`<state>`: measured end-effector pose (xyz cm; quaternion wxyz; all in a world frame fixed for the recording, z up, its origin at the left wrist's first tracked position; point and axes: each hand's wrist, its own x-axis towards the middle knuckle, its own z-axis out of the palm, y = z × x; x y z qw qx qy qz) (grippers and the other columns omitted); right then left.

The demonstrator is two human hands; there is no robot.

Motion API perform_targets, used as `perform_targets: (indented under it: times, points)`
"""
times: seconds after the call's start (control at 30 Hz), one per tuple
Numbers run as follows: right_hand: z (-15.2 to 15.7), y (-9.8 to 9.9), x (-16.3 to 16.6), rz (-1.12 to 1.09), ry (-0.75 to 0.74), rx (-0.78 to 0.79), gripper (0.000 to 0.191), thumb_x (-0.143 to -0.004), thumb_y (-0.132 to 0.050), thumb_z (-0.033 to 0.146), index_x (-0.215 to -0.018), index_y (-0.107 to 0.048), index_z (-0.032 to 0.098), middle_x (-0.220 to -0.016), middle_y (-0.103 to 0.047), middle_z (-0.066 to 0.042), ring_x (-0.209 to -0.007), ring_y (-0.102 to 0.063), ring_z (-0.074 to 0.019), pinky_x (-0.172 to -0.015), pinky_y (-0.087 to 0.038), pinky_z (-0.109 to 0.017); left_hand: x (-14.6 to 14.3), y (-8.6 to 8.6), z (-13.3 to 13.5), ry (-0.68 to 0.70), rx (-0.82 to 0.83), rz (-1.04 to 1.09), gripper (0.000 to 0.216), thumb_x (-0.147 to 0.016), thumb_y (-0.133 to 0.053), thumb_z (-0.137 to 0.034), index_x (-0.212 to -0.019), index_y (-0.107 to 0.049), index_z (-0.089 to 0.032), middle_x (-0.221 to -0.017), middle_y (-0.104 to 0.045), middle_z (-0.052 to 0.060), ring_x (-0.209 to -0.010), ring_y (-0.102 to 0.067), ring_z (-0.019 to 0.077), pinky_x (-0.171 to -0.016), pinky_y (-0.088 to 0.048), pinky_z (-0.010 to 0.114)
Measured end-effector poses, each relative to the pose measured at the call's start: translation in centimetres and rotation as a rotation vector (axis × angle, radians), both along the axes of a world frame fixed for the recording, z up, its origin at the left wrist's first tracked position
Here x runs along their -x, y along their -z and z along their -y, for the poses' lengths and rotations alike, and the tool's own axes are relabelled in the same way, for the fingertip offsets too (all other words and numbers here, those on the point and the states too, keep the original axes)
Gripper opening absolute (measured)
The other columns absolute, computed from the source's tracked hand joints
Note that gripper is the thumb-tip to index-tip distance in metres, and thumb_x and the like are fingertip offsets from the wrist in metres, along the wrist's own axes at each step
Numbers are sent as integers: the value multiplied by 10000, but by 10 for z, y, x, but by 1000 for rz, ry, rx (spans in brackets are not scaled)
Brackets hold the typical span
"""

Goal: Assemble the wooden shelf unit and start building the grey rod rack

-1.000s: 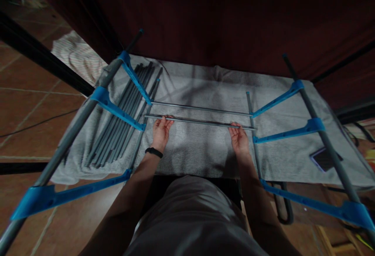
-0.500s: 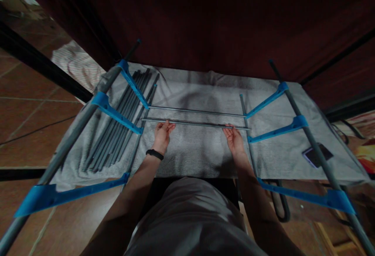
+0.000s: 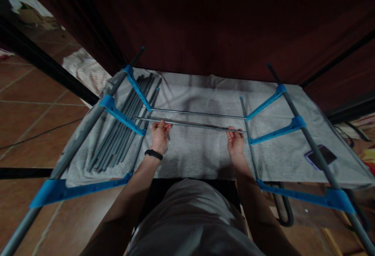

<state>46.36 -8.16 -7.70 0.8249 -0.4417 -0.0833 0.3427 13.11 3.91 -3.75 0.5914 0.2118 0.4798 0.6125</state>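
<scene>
A thin grey metal tube [image 3: 199, 125] spans between my two hands. My left hand [image 3: 159, 136] pinches it near its left part, and my right hand [image 3: 235, 140] pinches it close to its right end. The tube's left end reaches over the left frame's inner pole; its right end lies just short of the right frame's inner pole [image 3: 252, 154]. Behind it, another tube [image 3: 199, 113] joins the two side frames. Blue plastic brackets [image 3: 121, 116] link the poles of the left frame, and matching blue brackets [image 3: 278, 130] those of the right frame.
Several loose grey tubes [image 3: 123, 127] lie bundled at the left on a grey cloth [image 3: 193, 154] over the table. A phone [image 3: 320, 157] rests at the right, near the right frame's outer pole [image 3: 318, 152]. Dark red curtain [image 3: 205, 29] hangs behind the table.
Both hands have kept hold of the tube. It has shifted a little to the left, its right end moving from over the right inner pole to just inside it.
</scene>
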Motion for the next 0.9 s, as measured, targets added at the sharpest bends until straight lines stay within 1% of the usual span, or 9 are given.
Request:
perform_targets:
  times: [0.1, 0.2, 0.27, 0.47, 0.53, 0.63, 0.73, 0.9]
  points:
    - [1, 0, 0, -2, -16, 21, 189, -843, -669, 162, -937, -591, 307, -914, -792, 33, -949, -788, -167, -1065, -592, -437, -7, -2, 2, 17, -4, 20, 307, -865, -831, -263, -819, -532, -213, -709, -664, -47, -662, -706, 107, -735, -592, 248]
    - [3, 2, -1, -11, -59, 58, 108, -873, -677, 201, -889, -623, 293, -937, -797, 8, -981, -783, -171, -1092, -581, -440, -16, -2, 5, 63, 4, 23, 282, -869, -838, -270, -839, -564, -207, -786, -714, -16, -676, -705, 115, -770, -601, 284]
    - [3, 3, -1, -4, -69, 68, 88, -881, -689, 221, -867, -634, 289, -954, -802, -4, -1001, -779, -172, -1098, -579, -435, -24, -2, 8, 97, 8, 29, 267, -873, -837, -281, -849, -582, -204, -822, -735, 1, -699, -714, 126, -785, -601, 298]
    - [3, 8, -4, 53, -105, 62, 90, -871, -722, 258, -838, -643, 284, -965, -800, -7, -1030, -773, -190, -1075, -603, -435, -49, -7, 17, 194, -2, 62, 295, -811, -885, -300, -852, -611, -197, -784, -704, -13, -736, -737, 152, -765, -585, 289]
    - [3, 9, -5, 63, -112, 67, 97, -866, -724, 263, -832, -635, 282, -966, -797, -11, -1040, -772, -201, -1086, -599, -455, -56, -11, 20, 236, -25, 62, 308, -810, -890, -333, -882, -626, -191, -828, -726, 4, -756, -741, 160, -787, -587, 308]
    - [3, 9, -5, 61, -81, 91, 91, -862, -714, 259, -864, -627, 286, -1003, -795, -26, -1072, -765, -211, -1118, -578, -488, -66, -18, 22, 283, -62, 51, 296, -841, -863, -367, -923, -640, -191, -924, -763, 38, -789, -740, 165, -804, -589, 324]
    - [2, 10, -5, 52, -49, 102, 112, -857, -699, 248, -922, -622, 296, -1048, -791, -36, -1097, -760, -213, -1132, -563, -505, -70, -24, 21, 304, -95, 41, 277, -859, -840, -373, -932, -643, -193, -972, -773, 55, -816, -738, 167, -804, -590, 321]
    - [1, 11, -5, 97, -40, 68, 172, -821, -706, 251, -937, -598, 317, -1018, -784, -30, -1091, -763, -217, -1107, -578, -504, -70, -33, 18, 308, -148, 3, 295, -848, -843, -396, -933, -631, -209, -954, -768, 46, -813, -736, 175, -785, -593, 326]
